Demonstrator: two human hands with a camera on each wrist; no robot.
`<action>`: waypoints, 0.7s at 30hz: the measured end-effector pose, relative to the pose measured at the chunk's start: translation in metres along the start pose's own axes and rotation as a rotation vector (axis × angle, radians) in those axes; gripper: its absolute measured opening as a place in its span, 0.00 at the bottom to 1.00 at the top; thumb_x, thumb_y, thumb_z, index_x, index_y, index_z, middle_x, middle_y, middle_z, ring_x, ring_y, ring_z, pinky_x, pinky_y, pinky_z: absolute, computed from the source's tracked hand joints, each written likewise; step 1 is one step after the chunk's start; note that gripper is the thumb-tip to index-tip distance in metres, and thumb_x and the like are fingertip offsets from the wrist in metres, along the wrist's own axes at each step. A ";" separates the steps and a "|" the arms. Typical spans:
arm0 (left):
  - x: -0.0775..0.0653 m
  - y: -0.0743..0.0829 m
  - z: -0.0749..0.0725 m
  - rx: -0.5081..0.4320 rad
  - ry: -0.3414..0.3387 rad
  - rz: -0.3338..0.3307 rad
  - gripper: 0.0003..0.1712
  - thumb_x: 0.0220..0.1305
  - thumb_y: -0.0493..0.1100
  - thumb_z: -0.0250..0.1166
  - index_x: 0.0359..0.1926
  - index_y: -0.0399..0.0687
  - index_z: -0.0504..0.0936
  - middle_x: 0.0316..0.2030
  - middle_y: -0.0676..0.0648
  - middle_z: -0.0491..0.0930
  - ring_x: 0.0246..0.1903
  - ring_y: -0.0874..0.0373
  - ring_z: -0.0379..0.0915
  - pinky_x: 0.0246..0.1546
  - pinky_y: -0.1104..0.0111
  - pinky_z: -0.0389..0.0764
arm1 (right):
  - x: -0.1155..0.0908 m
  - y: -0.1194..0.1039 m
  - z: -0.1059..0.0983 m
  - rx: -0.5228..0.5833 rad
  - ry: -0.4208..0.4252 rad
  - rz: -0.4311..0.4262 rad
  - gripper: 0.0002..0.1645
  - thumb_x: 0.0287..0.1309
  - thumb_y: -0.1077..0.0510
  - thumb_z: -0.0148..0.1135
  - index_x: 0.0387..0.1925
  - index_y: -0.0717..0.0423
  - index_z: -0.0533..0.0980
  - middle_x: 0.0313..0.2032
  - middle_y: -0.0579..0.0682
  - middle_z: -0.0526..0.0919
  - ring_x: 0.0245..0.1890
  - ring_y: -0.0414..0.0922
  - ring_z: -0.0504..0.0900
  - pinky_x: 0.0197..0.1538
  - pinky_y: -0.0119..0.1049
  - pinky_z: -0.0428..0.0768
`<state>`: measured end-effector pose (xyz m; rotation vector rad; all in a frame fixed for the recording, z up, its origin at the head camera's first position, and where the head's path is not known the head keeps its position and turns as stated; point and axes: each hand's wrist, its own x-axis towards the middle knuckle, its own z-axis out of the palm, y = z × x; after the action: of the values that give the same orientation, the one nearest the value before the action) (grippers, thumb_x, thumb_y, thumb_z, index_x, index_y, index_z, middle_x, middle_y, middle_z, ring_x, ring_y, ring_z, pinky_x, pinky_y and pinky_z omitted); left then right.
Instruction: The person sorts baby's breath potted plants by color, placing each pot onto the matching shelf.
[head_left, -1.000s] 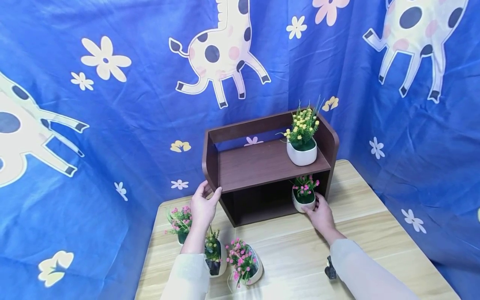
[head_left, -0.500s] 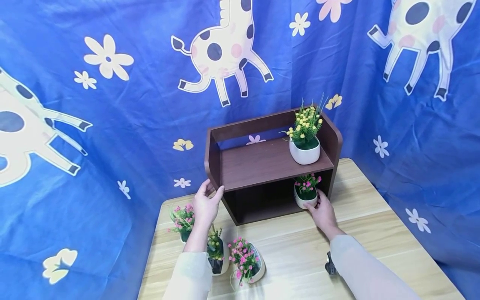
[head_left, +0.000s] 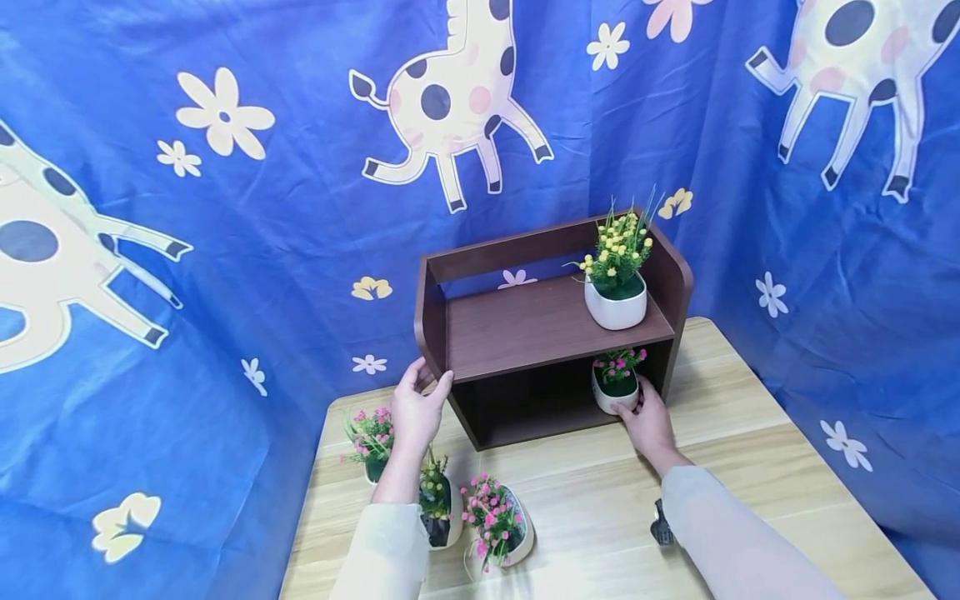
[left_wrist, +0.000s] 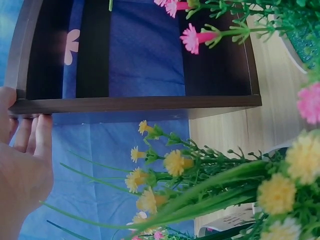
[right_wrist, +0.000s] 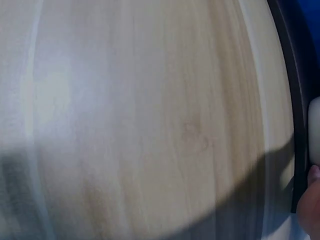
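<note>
My left hand [head_left: 417, 415] grips the left side panel of a dark brown two-tier shelf [head_left: 517, 329], thumb in front and fingers behind. The left wrist view shows the fingertips [left_wrist: 44, 132] against that panel. In the shelf's lower compartment, at the right end, stands a small white pot with pink flowers [head_left: 617, 390]. My right hand [head_left: 649, 427] holds this pot, thumb at its front and fingers round its right side. At the right wrist view's edge only a bit of the pot [right_wrist: 315, 130] and of the hand [right_wrist: 311, 207] shows.
A white pot with yellow flowers [head_left: 618, 305] stands at the upper tier's right end. Several more potted flowers, including a pink one [head_left: 495, 525], stand on the wooden table [head_left: 585, 500] at front left. A black object [head_left: 661, 527] shows beside the right sleeve. A blue curtain [head_left: 300, 208] hangs behind.
The pink-flowered pot in my right hand has moved slightly deeper into the lower compartment. My left hand stays on the side panel. The whole head view has shifted a little.
</note>
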<state>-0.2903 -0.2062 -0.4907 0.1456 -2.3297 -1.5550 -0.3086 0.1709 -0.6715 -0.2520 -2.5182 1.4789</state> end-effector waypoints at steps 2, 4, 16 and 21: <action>0.000 0.000 0.000 -0.007 -0.003 0.000 0.28 0.60 0.50 0.74 0.60 0.53 0.78 0.53 0.46 0.85 0.55 0.54 0.82 0.58 0.59 0.84 | 0.000 -0.001 0.000 0.008 -0.005 0.009 0.46 0.59 0.55 0.72 0.73 0.56 0.59 0.66 0.66 0.73 0.61 0.62 0.79 0.64 0.54 0.80; -0.001 0.001 0.000 -0.012 -0.007 -0.004 0.28 0.60 0.49 0.74 0.60 0.53 0.78 0.53 0.46 0.85 0.56 0.54 0.82 0.58 0.60 0.84 | 0.000 -0.003 -0.001 0.011 -0.007 0.014 0.46 0.58 0.55 0.72 0.73 0.57 0.59 0.67 0.67 0.72 0.62 0.63 0.78 0.66 0.55 0.78; 0.001 0.000 -0.001 -0.034 -0.013 -0.009 0.29 0.59 0.50 0.75 0.61 0.54 0.78 0.54 0.46 0.84 0.56 0.54 0.81 0.58 0.59 0.84 | 0.005 -0.007 -0.003 -0.074 -0.025 0.020 0.48 0.60 0.50 0.71 0.74 0.58 0.57 0.69 0.67 0.68 0.70 0.64 0.68 0.72 0.60 0.67; 0.000 0.000 -0.001 -0.020 -0.013 -0.010 0.29 0.60 0.50 0.74 0.61 0.55 0.78 0.54 0.47 0.84 0.56 0.54 0.81 0.58 0.59 0.84 | 0.008 -0.008 -0.003 -0.051 -0.031 0.044 0.49 0.61 0.51 0.70 0.75 0.57 0.56 0.70 0.66 0.67 0.71 0.64 0.67 0.74 0.60 0.66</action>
<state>-0.2899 -0.2072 -0.4901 0.1424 -2.3264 -1.5876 -0.3154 0.1719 -0.6626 -0.2968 -2.5938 1.4463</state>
